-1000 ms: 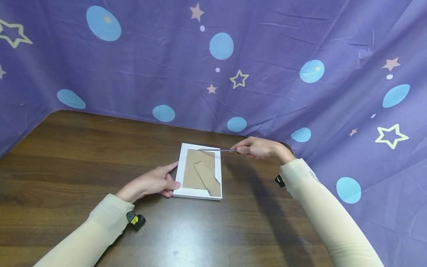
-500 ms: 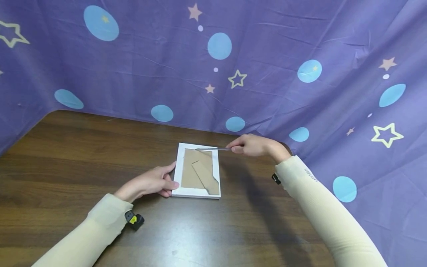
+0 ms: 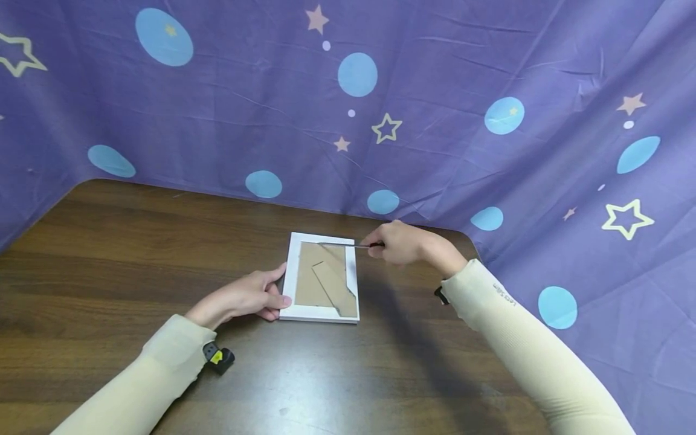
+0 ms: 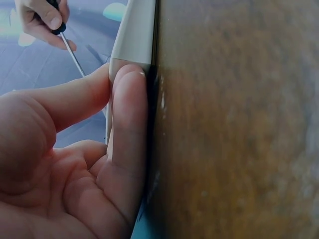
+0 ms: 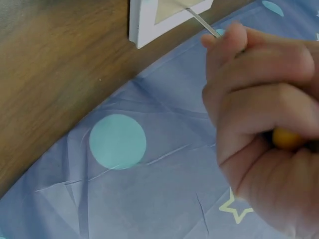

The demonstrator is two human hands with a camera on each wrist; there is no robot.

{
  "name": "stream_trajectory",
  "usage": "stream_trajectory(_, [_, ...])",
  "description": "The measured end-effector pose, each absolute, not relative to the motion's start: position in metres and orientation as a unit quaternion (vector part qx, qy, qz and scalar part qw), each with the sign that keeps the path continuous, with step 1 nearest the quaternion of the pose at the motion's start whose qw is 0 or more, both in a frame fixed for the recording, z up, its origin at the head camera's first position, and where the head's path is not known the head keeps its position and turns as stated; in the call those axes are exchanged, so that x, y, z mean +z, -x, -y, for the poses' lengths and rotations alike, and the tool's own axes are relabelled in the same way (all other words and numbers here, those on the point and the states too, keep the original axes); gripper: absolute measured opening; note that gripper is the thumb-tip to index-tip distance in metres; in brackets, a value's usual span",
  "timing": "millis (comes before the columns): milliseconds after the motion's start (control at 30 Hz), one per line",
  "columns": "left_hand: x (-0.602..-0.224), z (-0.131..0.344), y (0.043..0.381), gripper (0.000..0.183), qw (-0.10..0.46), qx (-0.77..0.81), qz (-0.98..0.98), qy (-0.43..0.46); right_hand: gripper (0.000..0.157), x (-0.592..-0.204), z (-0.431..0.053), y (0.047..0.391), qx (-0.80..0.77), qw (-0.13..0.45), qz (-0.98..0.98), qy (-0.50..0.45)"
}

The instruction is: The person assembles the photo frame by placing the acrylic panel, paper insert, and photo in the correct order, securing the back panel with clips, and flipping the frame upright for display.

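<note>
A white picture frame [image 3: 293, 272] lies back side up on the table, showing its brown cardboard backing [image 3: 310, 285] and slanted stand leg [image 3: 338, 289]. My left hand [image 3: 244, 294] grips its near left corner; the left wrist view has the thumb and a finger on the frame's edge. My right hand [image 3: 401, 243], to the right of the frame, holds a screwdriver [image 3: 359, 246]. The thin metal shaft reaches across the far part of the frame, its tip by the backing's far edge. Fingers cover most of the handle, but a yellow part [image 5: 286, 140] shows in the right wrist view.
A brown wooden table [image 3: 136, 254] lies under the frame. Behind it and along the right hangs a purple curtain [image 3: 261, 109] with stars and blue dots, close to my right arm. A black wrist camera [image 3: 220, 357] sits on my left wrist.
My right hand has turned about the screwdriver and shifted slightly left, so the dark handle end shows near the fingers. The tip stays near the backing's far edge. My left hand keeps its grip.
</note>
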State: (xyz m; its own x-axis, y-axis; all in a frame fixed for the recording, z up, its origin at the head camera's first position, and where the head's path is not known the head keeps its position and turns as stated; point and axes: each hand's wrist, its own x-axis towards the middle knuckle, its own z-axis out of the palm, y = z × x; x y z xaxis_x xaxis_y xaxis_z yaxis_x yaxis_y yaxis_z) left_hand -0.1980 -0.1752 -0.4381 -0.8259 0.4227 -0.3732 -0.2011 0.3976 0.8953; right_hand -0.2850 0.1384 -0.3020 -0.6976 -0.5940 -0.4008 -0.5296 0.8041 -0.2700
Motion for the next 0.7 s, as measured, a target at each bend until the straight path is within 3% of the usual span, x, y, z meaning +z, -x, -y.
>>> stream_trajectory(700, [-0.436,0.175,0.198,0.096,0.29,0.546,-0.783,-0.072,0.052,-0.342,-0.132,0.241,0.019,0.171,-0.938,0.302])
